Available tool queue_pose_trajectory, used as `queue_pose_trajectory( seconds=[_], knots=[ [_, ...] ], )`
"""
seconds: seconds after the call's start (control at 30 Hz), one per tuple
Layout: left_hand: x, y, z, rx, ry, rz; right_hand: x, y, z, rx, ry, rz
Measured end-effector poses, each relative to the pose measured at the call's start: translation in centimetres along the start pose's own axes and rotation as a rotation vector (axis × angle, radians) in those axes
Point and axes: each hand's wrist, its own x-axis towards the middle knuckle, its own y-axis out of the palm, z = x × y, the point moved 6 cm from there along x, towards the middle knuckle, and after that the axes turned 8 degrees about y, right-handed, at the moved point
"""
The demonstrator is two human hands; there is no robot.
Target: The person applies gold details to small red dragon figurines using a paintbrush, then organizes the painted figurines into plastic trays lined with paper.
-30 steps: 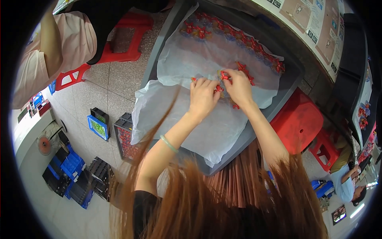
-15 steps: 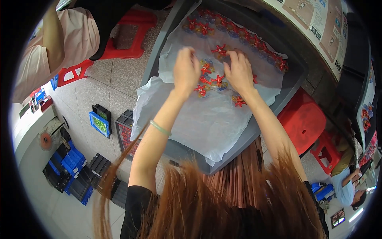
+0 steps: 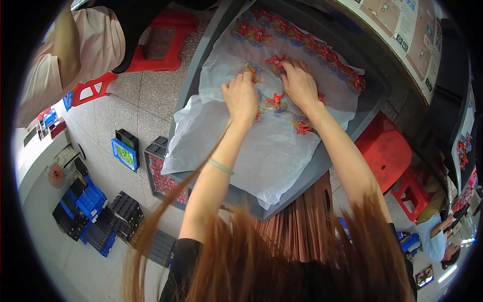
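Note:
My left hand (image 3: 242,100) is over the white sheet (image 3: 236,151), fingers curled down and closed around a small red toy figure that they mostly cover. Next to its fingertips lies a figure with yellow and blue see-through parts (image 3: 252,72). My right hand (image 3: 300,86) rests farther right, fingers apart, its fingertips close to a star-shaped red figure (image 3: 275,60). Between the hands lies another red figure (image 3: 275,99) with yellow and blue parts. One more figure (image 3: 303,128) sits below my right wrist; a red one beside that hand is partly hidden.
A row of red figures (image 3: 322,50) runs along the far side of the grey tray (image 3: 201,65). Red stools (image 3: 385,151) stand right and left. A person in pink (image 3: 98,40) is at upper left. Crates (image 3: 168,176) with small parts stand on the floor.
My left hand has moved slightly right and its fingers have come down onto the figures. My right hand has stayed almost in place, near the same star-shaped figure.

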Motion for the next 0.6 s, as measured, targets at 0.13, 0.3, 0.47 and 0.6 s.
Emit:
queue_pose_trajectory(
  seconds=[0.13,0.3,0.47,0.6],
  knots=[
    [-0.3,-2.1,1.7,-0.073,-0.084,-0.058,-0.3,0.3,-0.1,0.022,0.001,0.021],
    [2.8,-0.3,-0.1,-0.114,-0.256,0.011,0.2,0.1,0.5,0.047,-0.032,-0.014],
    [3.3,0.3,0.4,-0.012,-0.226,0.34,-1.0,-1.5,0.7,0.152,0.007,-0.061],
    [1.6,-2.2,-0.2,0.021,-0.005,0.196,-2.4,-3.0,-0.5,0.391,0.219,-0.16]
  ],
)
